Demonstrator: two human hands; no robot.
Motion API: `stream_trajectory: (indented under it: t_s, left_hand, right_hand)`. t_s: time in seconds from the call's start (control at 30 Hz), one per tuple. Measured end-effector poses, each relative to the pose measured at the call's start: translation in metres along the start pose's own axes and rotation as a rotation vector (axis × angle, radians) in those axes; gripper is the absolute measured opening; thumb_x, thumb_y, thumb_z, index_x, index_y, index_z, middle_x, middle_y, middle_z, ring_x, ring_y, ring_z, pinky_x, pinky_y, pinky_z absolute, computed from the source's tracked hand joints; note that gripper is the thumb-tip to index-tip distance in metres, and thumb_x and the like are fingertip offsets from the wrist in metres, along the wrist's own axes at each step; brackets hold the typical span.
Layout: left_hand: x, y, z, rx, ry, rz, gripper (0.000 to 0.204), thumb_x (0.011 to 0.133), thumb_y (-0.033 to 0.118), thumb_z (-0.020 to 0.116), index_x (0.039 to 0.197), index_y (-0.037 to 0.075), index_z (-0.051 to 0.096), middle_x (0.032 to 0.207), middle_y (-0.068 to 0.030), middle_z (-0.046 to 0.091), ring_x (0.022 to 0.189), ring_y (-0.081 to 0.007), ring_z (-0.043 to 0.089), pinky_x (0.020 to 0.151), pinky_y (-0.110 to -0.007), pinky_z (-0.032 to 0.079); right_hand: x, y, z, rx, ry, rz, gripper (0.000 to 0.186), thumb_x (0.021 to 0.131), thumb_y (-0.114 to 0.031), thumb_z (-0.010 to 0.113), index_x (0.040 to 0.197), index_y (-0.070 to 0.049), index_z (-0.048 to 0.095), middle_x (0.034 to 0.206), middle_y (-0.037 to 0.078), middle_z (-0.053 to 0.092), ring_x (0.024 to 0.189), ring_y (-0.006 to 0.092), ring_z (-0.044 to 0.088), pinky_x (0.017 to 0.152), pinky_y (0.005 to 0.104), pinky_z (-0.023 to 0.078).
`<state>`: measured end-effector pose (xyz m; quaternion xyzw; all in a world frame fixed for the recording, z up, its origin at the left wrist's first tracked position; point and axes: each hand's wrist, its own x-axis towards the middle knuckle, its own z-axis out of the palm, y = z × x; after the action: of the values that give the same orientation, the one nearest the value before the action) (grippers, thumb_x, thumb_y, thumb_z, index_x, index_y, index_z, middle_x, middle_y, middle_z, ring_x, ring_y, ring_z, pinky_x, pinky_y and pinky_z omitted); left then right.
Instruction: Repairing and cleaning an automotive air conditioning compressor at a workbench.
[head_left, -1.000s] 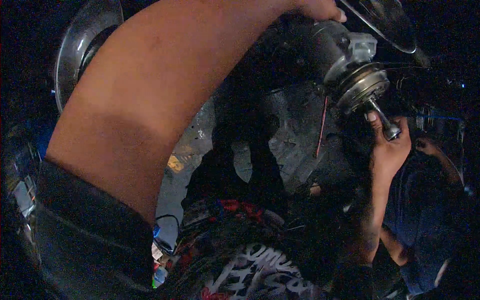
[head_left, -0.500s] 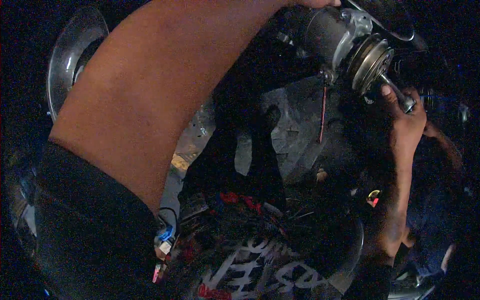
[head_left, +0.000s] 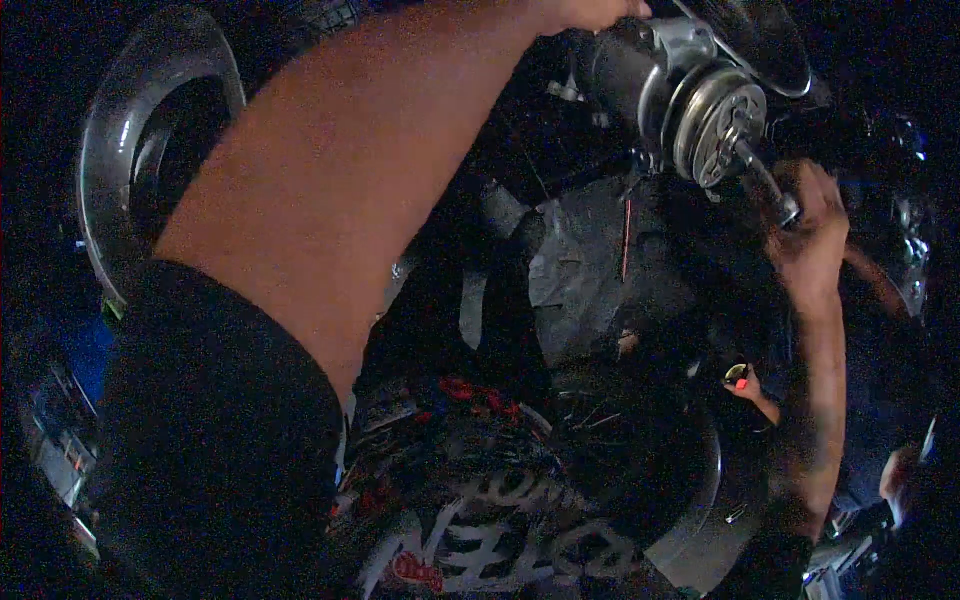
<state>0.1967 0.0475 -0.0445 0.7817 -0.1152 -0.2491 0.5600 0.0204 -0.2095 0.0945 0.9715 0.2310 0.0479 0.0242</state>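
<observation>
At the upper right is a silver machine part with a grooved round pulley (head_left: 722, 120), which looks like a compressor. My left hand (head_left: 603, 12) reaches across to the top of its metal body (head_left: 625, 70), fingers bent on it; the upper edge of the picture cuts part of the hand off. A metal ratchet-like tool (head_left: 765, 180) sticks out from the pulley's centre. Around the tool's outer end is my right hand (head_left: 812, 215), its fingers curled and somewhat blurred. A thin red rod (head_left: 627, 240) hangs below the part.
Another person's hand (head_left: 752, 388) at the lower right holds a small object with a yellow ring and a red spot. A large shiny curved rim (head_left: 100, 170) stands at the left. Grey crumpled sheeting (head_left: 580, 265) lies below; much of the surroundings is dark.
The pulley part appears slightly farther left and shows more of its front face. My right hand has shifted with the tool, its fingers now more blurred. The other person's hand has come into clearer view.
</observation>
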Motion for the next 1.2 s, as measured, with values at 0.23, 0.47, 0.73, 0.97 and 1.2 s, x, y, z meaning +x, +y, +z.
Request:
stream_trajectory:
  t_s: [0.23, 0.47, 0.73, 0.97, 1.2]
  left_hand:
    - [0.001, -0.005, 0.003, 0.041, 0.106, 0.08, 0.044, 0.097, 0.042, 0.063, 0.112, 0.002, 0.074, 0.112, -0.021, 0.072, 0.104, -0.0357, 0.067, 0.092, -0.046, 0.05]
    - [0.006, -0.001, 0.007, 0.056, 0.111, 0.143, 0.045, 0.097, 0.04, 0.062, 0.108, -0.003, 0.073, 0.109, -0.0245, 0.071, 0.101, -0.0393, 0.066, 0.089, -0.048, 0.049]
    - [0.007, 0.011, 0.0, 0.066, 0.039, 0.146, 0.047, 0.096, 0.038, 0.062, 0.11, -0.005, 0.071, 0.112, -0.0269, 0.069, 0.104, -0.0403, 0.066, 0.089, -0.048, 0.05]
    - [-0.014, 0.015, -0.007, 0.122, 0.063, 0.126, 0.042, 0.096, 0.035, 0.063, 0.109, -0.004, 0.072, 0.109, -0.0261, 0.07, 0.1, -0.039, 0.067, 0.086, -0.048, 0.05]
    - [0.016, -0.025, 0.003, 0.289, 0.108, 0.227, 0.038, 0.097, 0.034, 0.062, 0.101, -0.002, 0.072, 0.092, -0.0239, 0.07, 0.086, -0.0334, 0.066, 0.078, -0.047, 0.049]
  right_hand:
    - [0.016, -0.021, -0.02, 0.241, -0.142, 0.054, 0.022, 0.085, -0.016, 0.078, 0.094, -0.004, 0.063, 0.082, 0.011, 0.066, 0.074, 0.025, 0.062, 0.07, 0.0326, 0.046]
    - [0.008, -0.077, -0.021, 1.687, -0.042, 1.158, 0.027, 0.088, -0.028, 0.08, 0.089, -0.007, 0.063, 0.07, 0.002, 0.059, 0.062, 0.0141, 0.054, 0.056, 0.029, 0.042]
    - [0.002, -0.029, -0.028, 0.536, -0.391, 0.426, 0.036, 0.086, -0.012, 0.077, 0.119, -0.005, 0.063, 0.102, 0.005, 0.065, 0.089, 0.018, 0.061, 0.079, 0.0329, 0.051]
    - [-0.028, -0.087, -0.001, 1.278, -0.112, 0.961, 0.035, 0.091, -0.023, 0.074, 0.116, -0.001, 0.065, 0.095, 0.002, 0.065, 0.091, 0.0136, 0.06, 0.079, 0.0288, 0.049]
    - [0.013, -0.056, -0.024, 0.302, -0.426, 0.263, 0.029, 0.088, -0.008, 0.072, 0.114, 0.0, 0.064, 0.099, 0.007, 0.068, 0.088, 0.02, 0.065, 0.082, 0.0326, 0.052]
